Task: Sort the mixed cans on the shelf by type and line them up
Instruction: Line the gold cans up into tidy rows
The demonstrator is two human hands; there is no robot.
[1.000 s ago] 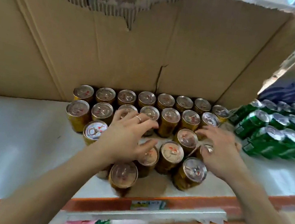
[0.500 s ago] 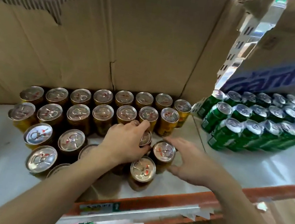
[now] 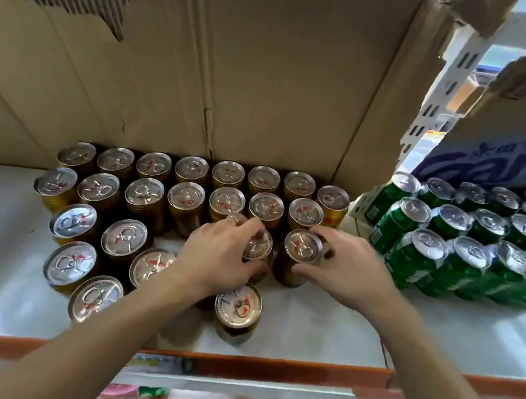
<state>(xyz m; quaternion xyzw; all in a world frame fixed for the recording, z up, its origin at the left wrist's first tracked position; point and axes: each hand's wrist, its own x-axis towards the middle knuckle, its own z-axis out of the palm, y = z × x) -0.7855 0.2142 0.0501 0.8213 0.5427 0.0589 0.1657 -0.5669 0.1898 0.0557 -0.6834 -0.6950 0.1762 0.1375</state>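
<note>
The left hand [image 3: 216, 257] curls round a gold can [image 3: 258, 249], thumb on its near side and fingers over the far rim. The right hand [image 3: 346, 272] grips a second gold can [image 3: 303, 247] just beside it in the same way. Both cans stand upright on the white shelf [image 3: 322, 322], just near of the gold rows [image 3: 188, 194]. They look rigid, smooth and probably full, so fairly heavy and apt to slip. A grip round the wall below the rim should hold best. Green cans [image 3: 449, 256] stand grouped at the right.
</note>
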